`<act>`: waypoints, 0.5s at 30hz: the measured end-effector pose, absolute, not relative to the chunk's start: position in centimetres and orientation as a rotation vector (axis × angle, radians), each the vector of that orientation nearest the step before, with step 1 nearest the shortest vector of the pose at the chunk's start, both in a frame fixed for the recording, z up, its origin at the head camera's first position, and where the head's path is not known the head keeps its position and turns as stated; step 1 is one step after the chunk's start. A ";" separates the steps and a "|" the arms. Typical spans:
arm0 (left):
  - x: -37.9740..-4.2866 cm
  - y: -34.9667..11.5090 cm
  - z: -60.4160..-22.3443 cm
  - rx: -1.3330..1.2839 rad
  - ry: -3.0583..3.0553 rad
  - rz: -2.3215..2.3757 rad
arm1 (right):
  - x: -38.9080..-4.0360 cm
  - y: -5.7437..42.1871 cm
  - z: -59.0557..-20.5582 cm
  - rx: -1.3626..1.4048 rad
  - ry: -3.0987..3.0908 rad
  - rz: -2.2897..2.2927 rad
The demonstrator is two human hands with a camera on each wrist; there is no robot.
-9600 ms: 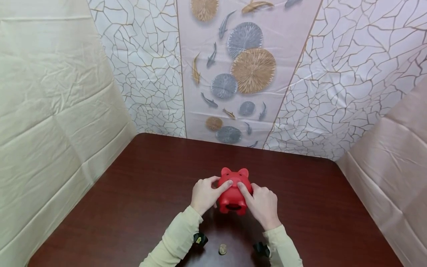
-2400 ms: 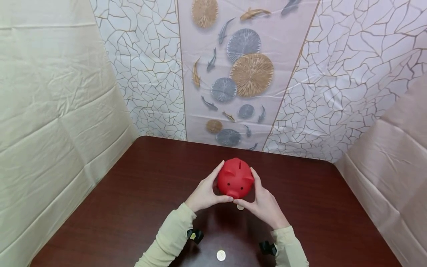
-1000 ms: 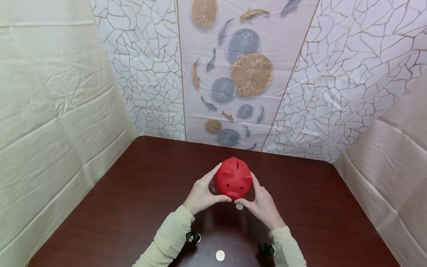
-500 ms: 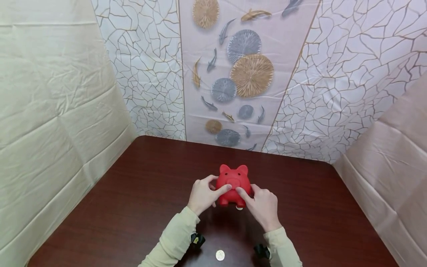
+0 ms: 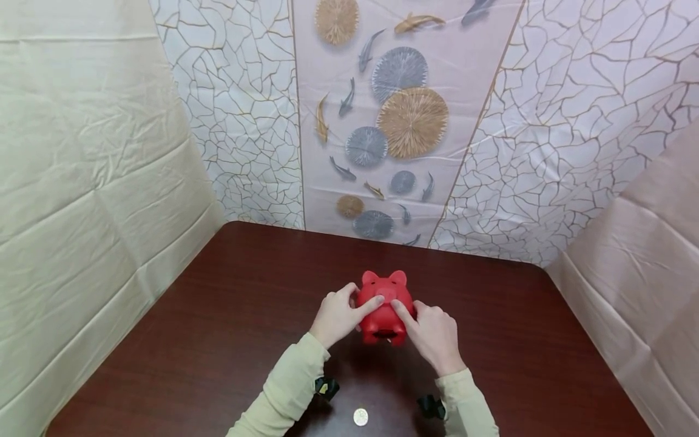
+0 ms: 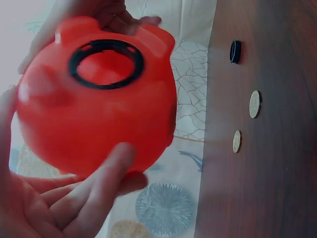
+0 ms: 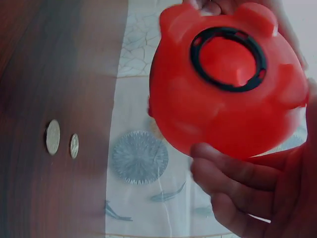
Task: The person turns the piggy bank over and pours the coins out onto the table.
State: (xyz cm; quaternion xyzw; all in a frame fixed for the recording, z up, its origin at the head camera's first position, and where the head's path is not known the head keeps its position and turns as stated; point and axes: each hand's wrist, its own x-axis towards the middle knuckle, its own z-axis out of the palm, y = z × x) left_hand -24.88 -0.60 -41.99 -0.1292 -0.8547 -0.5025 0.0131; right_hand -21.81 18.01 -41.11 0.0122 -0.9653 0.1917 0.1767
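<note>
A red piggy bank point(image 5: 382, 318) is held up over the table between both hands, its snout toward me and its ears at the top. My left hand point(image 5: 335, 317) grips its left side, thumb across the front by the snout. On the other side my right hand point(image 5: 434, 337) grips it the same way. Both wrist views show the underside, where a black ring point(image 6: 73, 70) frames a round, uncovered hole point(image 7: 225, 59). One gold-coloured coin point(image 5: 360, 417) lies on the table near me. Another coin point(image 6: 237, 141) lies beyond it, mostly covered by the bank in the head view.
A small black round piece point(image 6: 236, 52) rests on the dark wood table point(image 5: 262, 273) in the left wrist view. Patterned cloth point(image 5: 338, 170) hangs behind the far table edge, with pale cloth point(image 5: 98, 243) along the left side.
A second ago the bank's slotted top faced me; both hands have since tipped it back, showing its snout and belly. A second coin has appeared on the table since the oldest frame.
</note>
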 end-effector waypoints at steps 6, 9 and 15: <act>-24.9 -1.5 -41.7 -0.605 -2.610 -1.699 | -21.8 18.6 -41.5 0.109 -2.768 0.651; -24.3 -1.9 -40.8 -0.752 -2.521 -1.775 | -21.6 18.7 -41.8 0.167 -2.780 0.751; -23.8 -2.2 -39.9 -0.988 -2.363 -1.667 | -21.6 18.8 -42.4 0.316 -2.648 0.823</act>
